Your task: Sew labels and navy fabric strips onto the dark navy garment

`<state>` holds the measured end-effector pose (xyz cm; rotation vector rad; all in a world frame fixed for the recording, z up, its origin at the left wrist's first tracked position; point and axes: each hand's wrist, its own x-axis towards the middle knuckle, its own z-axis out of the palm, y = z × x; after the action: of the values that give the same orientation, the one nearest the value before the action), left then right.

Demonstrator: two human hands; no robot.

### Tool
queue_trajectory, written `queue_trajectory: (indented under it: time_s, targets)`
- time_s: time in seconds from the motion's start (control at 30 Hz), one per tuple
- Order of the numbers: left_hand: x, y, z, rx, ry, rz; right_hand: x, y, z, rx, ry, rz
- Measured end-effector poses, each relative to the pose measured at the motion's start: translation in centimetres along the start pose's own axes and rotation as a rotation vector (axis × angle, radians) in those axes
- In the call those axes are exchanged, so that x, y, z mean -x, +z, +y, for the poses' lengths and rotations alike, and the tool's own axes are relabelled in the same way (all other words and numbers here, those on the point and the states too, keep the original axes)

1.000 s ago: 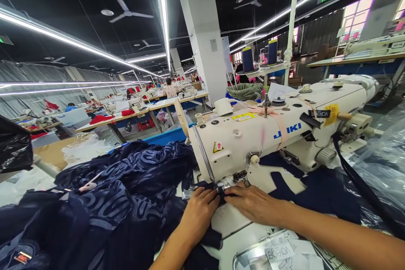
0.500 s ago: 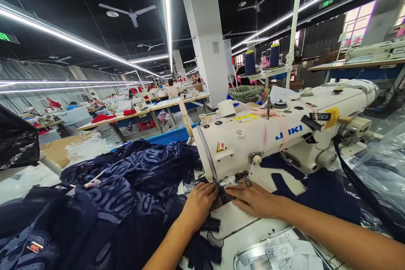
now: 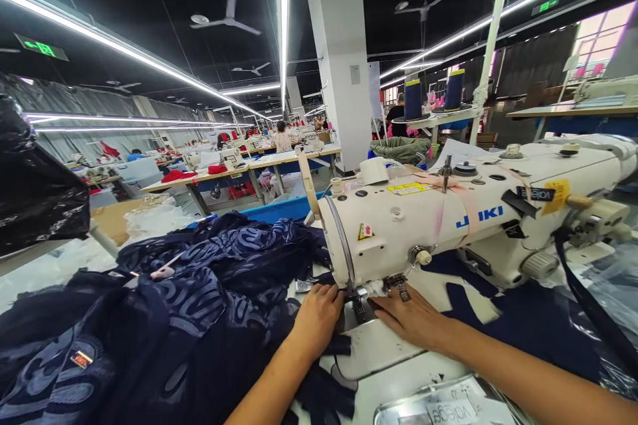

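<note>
A white sewing machine (image 3: 383, 232) stands before me, and both hands are low at its needle end. My left hand (image 3: 319, 312) is left of the presser foot (image 3: 359, 305), its fingers bent and close together over navy fabric (image 3: 339, 345); the fingertips are partly hidden. On the other side of the foot, my right hand (image 3: 413, 315) lies with fingers stretched out flat over the machine bed (image 3: 383, 348). I cannot make out anything held in it. A heap of navy garments (image 3: 189, 319) with a pale swirling pattern lies left of the hands.
A metal tray (image 3: 386, 414) with white printed labels (image 3: 456, 408) sits at the front. Navy cloth pieces (image 3: 543, 312) lie under the machine arm. Thread cones (image 3: 413, 99) stand behind. A black plastic bag (image 3: 44, 186) hangs at left; a pillar (image 3: 343, 60) rises beyond.
The view has turned slightly left, so things sit farther right. My right hand has drawn a little away from the presser foot, showing more metal plate between the hands.
</note>
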<state>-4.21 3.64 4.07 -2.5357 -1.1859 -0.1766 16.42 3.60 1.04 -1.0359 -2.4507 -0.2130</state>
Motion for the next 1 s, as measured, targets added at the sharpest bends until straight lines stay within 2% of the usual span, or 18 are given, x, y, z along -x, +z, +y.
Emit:
queue_trajectory:
  time_s: [0.17,0.33,0.43,0.53,0.6,0.7,0.83,1.0]
  targets:
    - [0.1,0.4,0.2,-0.034,-0.025,-0.001,0.4,0.5,0.1,0.115,-0.039,0.053]
    - [0.2,0.3,-0.3,-0.091,-0.129,0.012,0.7,0.7,-0.1,0.283,-0.090,0.164]
    - [1.2,-1.1,-1.1,-0.125,-0.206,0.044,0.4,0.0,-0.6,0.344,-0.125,0.204]
    - [3.1,-3.4,-1.7,-0.141,-0.269,0.127,0.0,-0.6,-1.1,0.344,-0.148,0.216]
    - [4.7,-4.8,-1.7,-0.120,-0.297,0.163,-0.2,-0.6,-1.2,0.339,-0.158,0.205]
    - [6.9,-5.8,-1.1,-0.079,-0.311,0.145,-0.2,-0.1,-1.1,0.344,-0.170,0.169]
    - [8.5,-5.3,-0.2,-0.016,-0.249,0.092,0.0,0.3,-0.9,0.378,-0.194,0.110]
    - [8.3,-3.9,0.4,0.054,-0.183,-0.030,-0.1,-0.6,-1.1,0.404,-0.231,0.018]
